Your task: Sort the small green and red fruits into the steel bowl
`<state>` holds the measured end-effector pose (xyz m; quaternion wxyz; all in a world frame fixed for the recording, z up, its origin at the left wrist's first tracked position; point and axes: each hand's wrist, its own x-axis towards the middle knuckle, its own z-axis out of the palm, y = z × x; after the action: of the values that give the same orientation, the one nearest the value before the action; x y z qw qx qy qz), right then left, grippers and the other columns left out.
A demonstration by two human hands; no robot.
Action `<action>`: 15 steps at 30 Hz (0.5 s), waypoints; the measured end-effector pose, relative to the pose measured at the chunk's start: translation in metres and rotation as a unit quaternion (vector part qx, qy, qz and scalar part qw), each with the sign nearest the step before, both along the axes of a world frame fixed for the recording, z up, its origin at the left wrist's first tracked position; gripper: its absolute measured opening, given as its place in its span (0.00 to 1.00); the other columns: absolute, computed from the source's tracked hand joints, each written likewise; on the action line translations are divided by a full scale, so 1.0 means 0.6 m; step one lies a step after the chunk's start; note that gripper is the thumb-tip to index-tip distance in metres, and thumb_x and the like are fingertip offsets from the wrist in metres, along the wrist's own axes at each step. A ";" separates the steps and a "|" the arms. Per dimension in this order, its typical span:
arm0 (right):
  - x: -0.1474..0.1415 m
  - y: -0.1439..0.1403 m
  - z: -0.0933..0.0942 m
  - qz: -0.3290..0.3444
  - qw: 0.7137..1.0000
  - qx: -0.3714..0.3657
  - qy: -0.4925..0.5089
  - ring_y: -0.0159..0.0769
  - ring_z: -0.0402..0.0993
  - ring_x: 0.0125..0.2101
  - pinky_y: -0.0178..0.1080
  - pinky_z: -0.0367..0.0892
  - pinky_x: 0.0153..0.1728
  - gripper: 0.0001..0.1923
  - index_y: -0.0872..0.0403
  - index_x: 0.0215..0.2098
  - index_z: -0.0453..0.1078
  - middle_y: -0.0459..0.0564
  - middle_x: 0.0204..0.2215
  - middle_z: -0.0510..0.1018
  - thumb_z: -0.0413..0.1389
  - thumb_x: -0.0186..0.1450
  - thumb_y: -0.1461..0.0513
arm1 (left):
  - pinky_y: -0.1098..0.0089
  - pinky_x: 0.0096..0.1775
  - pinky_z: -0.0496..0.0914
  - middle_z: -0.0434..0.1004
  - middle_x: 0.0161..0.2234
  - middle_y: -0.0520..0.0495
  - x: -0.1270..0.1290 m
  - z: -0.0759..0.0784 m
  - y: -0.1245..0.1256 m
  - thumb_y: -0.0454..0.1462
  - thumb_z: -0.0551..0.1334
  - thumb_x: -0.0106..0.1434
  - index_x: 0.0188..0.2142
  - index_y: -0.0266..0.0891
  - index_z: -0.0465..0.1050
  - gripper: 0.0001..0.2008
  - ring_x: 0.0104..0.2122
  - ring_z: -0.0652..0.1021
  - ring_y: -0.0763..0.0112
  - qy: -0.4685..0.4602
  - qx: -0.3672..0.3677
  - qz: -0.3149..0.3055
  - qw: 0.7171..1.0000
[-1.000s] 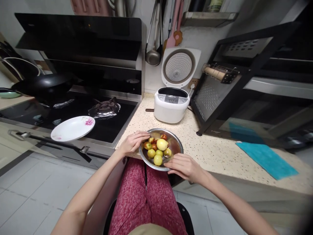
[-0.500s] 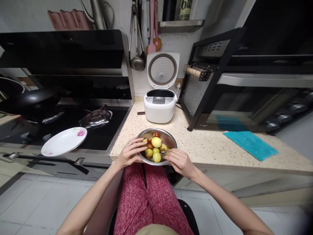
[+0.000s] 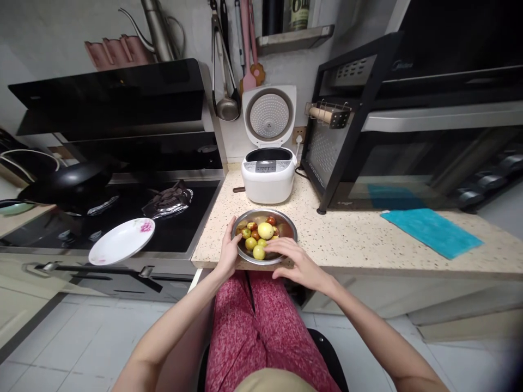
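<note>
A round steel bowl (image 3: 291, 222) sits at the counter's front edge, holding several green and reddish-brown fruits, perhaps jujubes (image 3: 250, 243), with a larger pale yellow fruit (image 3: 265, 231) on top. My left hand (image 3: 229, 251) is at the bowl's left side, its thumb over the rim and its fingers along the outer wall. Over the bowl's front right, my right hand (image 3: 297, 262) reaches with fingers stretched out and thumb apart. Its fingertips are close to the fruits; I cannot tell whether they touch. Behind the bowl stands a white rice cooker (image 3: 268, 188) with its lid raised.
A white floral plate (image 3: 122, 242) rests at the stove's front edge on the left. A black wok (image 3: 77, 182) sits on the far burner. To the right are a black rack (image 3: 330, 163) with an oven and a turquoise cloth (image 3: 433, 231). Utensils hang behind the cooker.
My left hand has drawn back from over the fruits to the bowl's side. My right hand has left the right rim and opened over the front fruits. Some fruits have shifted.
</note>
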<state>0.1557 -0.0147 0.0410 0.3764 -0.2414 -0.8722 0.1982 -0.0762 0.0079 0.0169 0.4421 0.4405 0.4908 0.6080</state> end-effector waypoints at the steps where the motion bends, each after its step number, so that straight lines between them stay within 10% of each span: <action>1: 0.002 0.002 0.004 -0.010 1.000 -0.022 0.008 0.47 0.72 0.62 0.57 0.67 0.63 0.24 0.46 0.61 0.71 0.54 0.58 0.79 0.61 0.70 0.48 | 0.57 0.73 0.54 0.58 0.73 0.48 0.004 0.000 0.000 0.32 0.60 0.63 0.69 0.46 0.62 0.35 0.72 0.62 0.59 -0.015 0.000 0.004 1.000; 15: -0.118 0.137 -0.030 -0.054 0.991 -0.121 0.015 0.55 0.39 0.76 0.66 0.51 0.70 0.51 0.42 0.78 0.37 0.57 0.77 0.41 0.59 0.68 0.42 | 0.56 0.72 0.55 0.53 0.75 0.47 -0.092 0.010 0.070 0.31 0.51 0.71 0.75 0.46 0.50 0.34 0.73 0.60 0.63 0.248 0.270 0.120 0.922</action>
<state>0.0848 0.0674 0.0229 0.3674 -0.3290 -0.8219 0.2851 -0.1314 0.0498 0.0231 0.0939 0.6175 0.4512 0.6374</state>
